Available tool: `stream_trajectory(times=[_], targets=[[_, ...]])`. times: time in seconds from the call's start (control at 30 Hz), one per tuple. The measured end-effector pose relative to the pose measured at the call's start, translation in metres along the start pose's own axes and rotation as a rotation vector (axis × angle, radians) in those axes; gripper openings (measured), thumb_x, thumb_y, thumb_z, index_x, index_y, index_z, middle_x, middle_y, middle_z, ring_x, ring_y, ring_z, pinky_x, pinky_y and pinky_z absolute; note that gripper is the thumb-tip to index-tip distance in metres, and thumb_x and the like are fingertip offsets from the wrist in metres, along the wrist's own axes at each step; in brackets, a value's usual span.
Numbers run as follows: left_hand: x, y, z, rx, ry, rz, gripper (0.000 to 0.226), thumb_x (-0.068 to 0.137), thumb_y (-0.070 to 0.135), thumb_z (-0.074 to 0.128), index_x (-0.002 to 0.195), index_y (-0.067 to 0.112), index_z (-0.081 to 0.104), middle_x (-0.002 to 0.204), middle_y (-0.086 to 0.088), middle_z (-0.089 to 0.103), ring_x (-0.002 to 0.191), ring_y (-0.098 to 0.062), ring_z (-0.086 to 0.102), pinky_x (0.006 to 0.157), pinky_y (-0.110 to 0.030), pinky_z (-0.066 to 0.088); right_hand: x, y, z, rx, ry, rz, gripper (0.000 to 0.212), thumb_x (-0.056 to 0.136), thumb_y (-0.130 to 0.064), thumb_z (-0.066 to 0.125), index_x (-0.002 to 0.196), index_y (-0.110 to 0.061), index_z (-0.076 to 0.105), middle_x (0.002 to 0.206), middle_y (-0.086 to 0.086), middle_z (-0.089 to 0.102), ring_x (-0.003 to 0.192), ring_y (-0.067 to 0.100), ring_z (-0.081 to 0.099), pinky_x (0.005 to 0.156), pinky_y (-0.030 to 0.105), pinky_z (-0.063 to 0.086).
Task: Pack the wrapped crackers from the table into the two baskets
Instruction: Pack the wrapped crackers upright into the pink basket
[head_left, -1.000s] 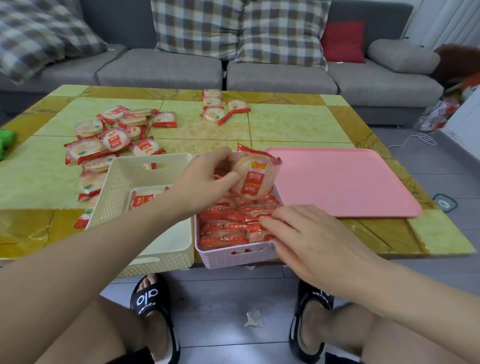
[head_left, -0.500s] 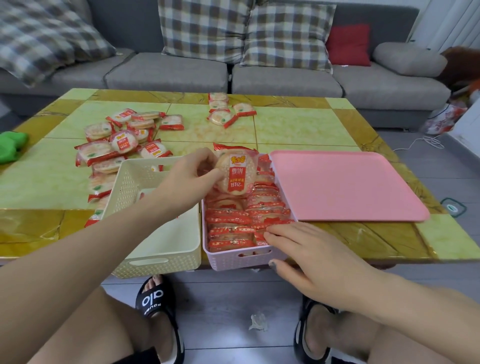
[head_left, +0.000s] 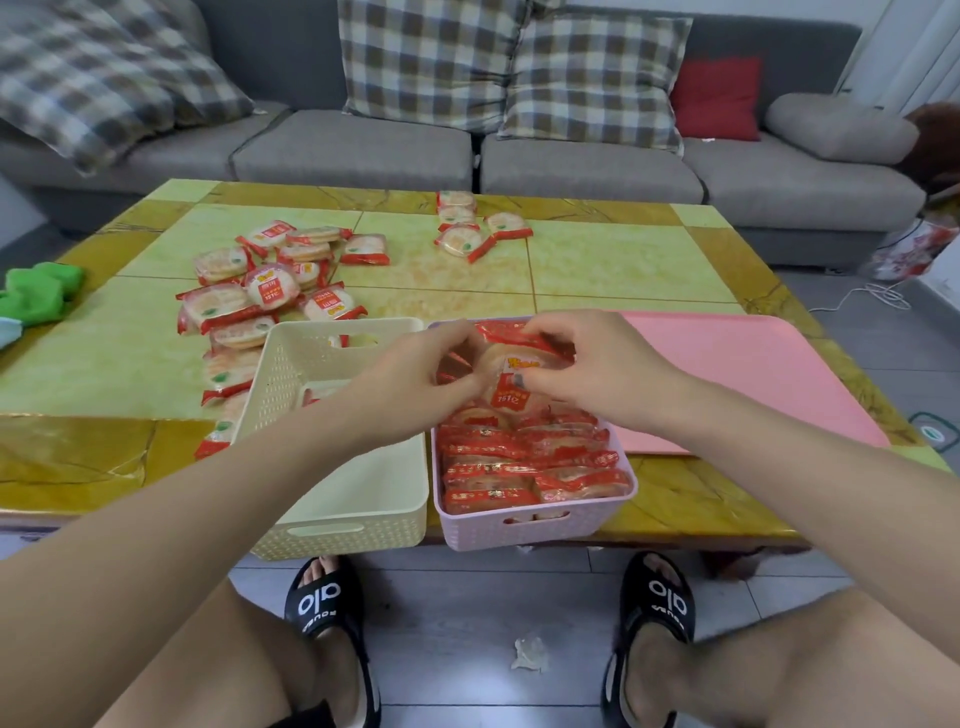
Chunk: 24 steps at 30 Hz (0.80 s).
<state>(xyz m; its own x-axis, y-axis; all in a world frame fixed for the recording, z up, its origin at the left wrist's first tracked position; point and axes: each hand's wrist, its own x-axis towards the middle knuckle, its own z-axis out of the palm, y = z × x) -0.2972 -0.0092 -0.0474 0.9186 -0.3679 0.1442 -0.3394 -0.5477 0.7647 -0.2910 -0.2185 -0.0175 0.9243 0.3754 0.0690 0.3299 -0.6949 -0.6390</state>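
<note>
A pink basket at the table's front edge is packed with rows of red-wrapped crackers. Over its far end both hands hold one wrapped cracker upright: my left hand pinches its left side, my right hand pinches its top right. Left of it stands a cream basket with a cracker or two at its far end. A heap of loose crackers lies on the table behind the cream basket, and a small group lies further back in the middle.
A pink tray lies flat to the right of the pink basket. A green cloth sits at the table's left edge. A grey sofa with plaid cushions runs behind the table. My feet in black slippers are under the front edge.
My right hand left the pink basket's near rim and rose to take the cracker's right side. The cracker moved down toward the basket's far end, still in my left hand.
</note>
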Motion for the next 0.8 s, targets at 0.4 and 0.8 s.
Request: stream_trajectory(times=[0.4, 0.8], targets=[[-0.019, -0.023, 0.013, 0.822, -0.191, 0.207, 0.060, 0.095, 0.059, 0.014, 0.114, 0.029, 0.062, 0.108, 0.008, 0.064, 0.101, -0.014, 0.057, 0.094, -0.034, 0.041, 0.005, 0.009, 0.005, 0.274, -0.013, 0.108, 0.025, 0.085, -0.007, 0.072, 0.106, -0.019, 0.066, 0.100, -0.002, 0.071, 0.092, 0.013, 0.069, 0.083, 0.036, 0.059], [-0.024, -0.011, 0.011, 0.739, -0.437, -0.046, 0.047, 0.099, 0.065, 0.019, 0.126, 0.042, 0.049, 0.130, 0.003, 0.060, 0.144, -0.012, 0.024, 0.121, -0.054, -0.005, 0.007, 0.004, 0.012, -0.234, -0.228, -0.149, 0.016, 0.089, -0.021, 0.067, 0.083, -0.020, 0.052, 0.079, -0.004, 0.058, 0.069, 0.012, 0.051, 0.066, 0.033, 0.041]])
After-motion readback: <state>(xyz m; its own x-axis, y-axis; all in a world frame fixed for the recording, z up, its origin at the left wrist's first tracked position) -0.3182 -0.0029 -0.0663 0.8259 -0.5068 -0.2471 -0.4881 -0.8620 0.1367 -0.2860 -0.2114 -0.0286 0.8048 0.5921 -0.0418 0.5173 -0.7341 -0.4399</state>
